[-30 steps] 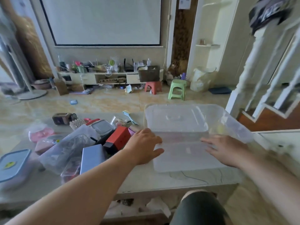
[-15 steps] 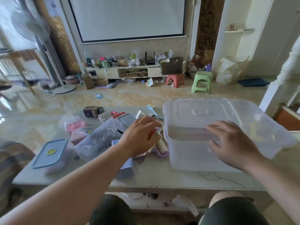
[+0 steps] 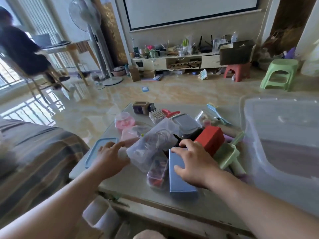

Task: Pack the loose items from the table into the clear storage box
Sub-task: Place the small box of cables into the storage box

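Your right hand (image 3: 193, 163) is spread flat on the blue box (image 3: 181, 176) and your left hand (image 3: 110, 157) hovers open by the clear pouch (image 3: 151, 144), so just pinch that box's long edges and swing it right into the clear storage box (image 3: 276, 144) on the tabletop (image 3: 138, 183).

A glossy marble-patterned floor (image 3: 172, 94) reflects window light at left; a standing fan (image 3: 86, 16), low TV cabinet (image 3: 181, 62) and two plastic stools (image 3: 279, 75) fill the upper frame.

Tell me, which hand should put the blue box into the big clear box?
Probably the right hand: it already lies on the blue box, and the clear storage box sits on its side. The left hand is farther away, by the blue-rimmed lid.
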Tool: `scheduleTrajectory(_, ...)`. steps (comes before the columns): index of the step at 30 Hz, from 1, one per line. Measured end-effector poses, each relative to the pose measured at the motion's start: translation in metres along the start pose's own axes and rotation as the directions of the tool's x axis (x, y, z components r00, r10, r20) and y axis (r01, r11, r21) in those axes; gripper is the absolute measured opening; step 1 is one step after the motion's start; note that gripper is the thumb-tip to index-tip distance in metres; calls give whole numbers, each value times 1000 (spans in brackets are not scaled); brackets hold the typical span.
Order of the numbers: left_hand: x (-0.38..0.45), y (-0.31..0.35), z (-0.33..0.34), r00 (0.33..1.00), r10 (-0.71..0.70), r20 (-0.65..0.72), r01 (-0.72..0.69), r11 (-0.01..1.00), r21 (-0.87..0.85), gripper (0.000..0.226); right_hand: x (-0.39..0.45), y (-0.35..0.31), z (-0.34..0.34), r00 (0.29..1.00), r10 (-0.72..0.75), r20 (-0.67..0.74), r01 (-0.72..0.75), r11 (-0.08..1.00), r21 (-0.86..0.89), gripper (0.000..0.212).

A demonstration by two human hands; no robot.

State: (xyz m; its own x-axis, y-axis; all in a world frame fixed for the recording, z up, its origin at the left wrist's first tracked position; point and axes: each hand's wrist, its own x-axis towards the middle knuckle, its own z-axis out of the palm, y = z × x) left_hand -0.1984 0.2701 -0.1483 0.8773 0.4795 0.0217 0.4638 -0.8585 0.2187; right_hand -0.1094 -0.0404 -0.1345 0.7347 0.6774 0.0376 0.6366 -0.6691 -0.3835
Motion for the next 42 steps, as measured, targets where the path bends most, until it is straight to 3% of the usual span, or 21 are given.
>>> scheduleTrajectory(3, 12, 16, 17, 995, 91, 46, -88, 995, -56, 82, 43, -13, 11, 999, 26, 46, -26, 1000, 15, 60)
scheduleTrajectory(5, 19, 30, 31, 986, 110, 122, -100, 991, -85, 104, 76, -17, 16, 998, 38, 53, -38, 999, -13, 64)
scheduleTrajectory(7, 23, 37, 48, 985, 107, 139, -91, 989, -117, 112, 107, -16, 19, 995, 50, 85, -44, 996, -74, 68)
scheduleTrajectory(11, 15, 32, 65, 993, 108, -46, -117, 945, -304, 102, 150, -10, 20, 973, 86, 215, -28, 966, -258, 97)
scheduleTrajectory(14, 10, 22, 54, 977, 153, -151, -192, 937, -291, 104, 156, -7, 6, 965, 61, 254, 30, 940, -341, 111)
scheduleTrajectory(18, -8, 29, -7, 950, 175, -257, -246, 929, -278, 133, 137, -7, -42, 992, -42, 117, 77, 946, -314, 114)
scheduleTrajectory(20, -21, 41, -45, 918, 214, -334, -301, 924, -237, 134, 113, -11, -85, 993, -105, 52, 115, 947, -299, 111)
scheduleTrajectory(22, -37, 61, -82, 864, 299, -404, -388, 908, -158, 123, 77, -15, -139, 993, -117, -13, 108, 948, -299, 110)
scheduleTrajectory(24, -54, 90, -110, 769, 435, -469, -520, 852, -62, 115, 34, -12, -191, 995, -86, -48, 66, 941, -333, 104)
scheduleTrajectory(26, -69, 130, -127, 623, 581, -524, -665, 746, 38, 111, -12, -4, -238, 999, -36, -12, 29, 930, -367, 88)
scheduleTrajectory(28, -81, 178, -135, 466, 699, -543, -788, 607, 105, 101, -57, 6, -278, 996, 25, 90, 1, 960, -278, 63)
scheduleTrajectory(30, -90, 232, -134, 305, 771, -559, -872, 462, 162, 88, -102, 23, -309, 985, 61, 161, -33, 985, -170, 51)
scheduleTrajectory(32, -93, 277, -127, 193, 770, -608, -912, 370, 179, 79, -136, 46, -330, 985, 91, 148, -70, 988, -140, 57)
scheduleTrajectory(34, -95, 318, -120, 106, 754, -649, -941, 287, 180, 73, -169, 75, -344, 986, 141, 93, -128, 982, -138, 83)
scheduleTrajectory(36, -99, 355, -114, 36, 758, -652, -951, 226, 210, 74, -198, 109, -351, 974, 220, 60, -214, 972, -97, 114)
scheduleTrajectory(38, -103, 385, -104, -2, 776, -631, -948, 200, 248, 80, -221, 138, -351, 959, 283, 16, -282, 958, -47, 117)
scheduleTrajectory(40, -103, 406, -90, 11, 809, -587, -944, 202, 261, 83, -234, 161, -344, 952, 303, -47, -305, 951, -41, 114)
scheduleTrajectory(42, -99, 418, -80, 89, 875, -476, -950, 218, 223, 88, -237, 182, -331, 943, 322, -84, -328, 942, -70, 116)
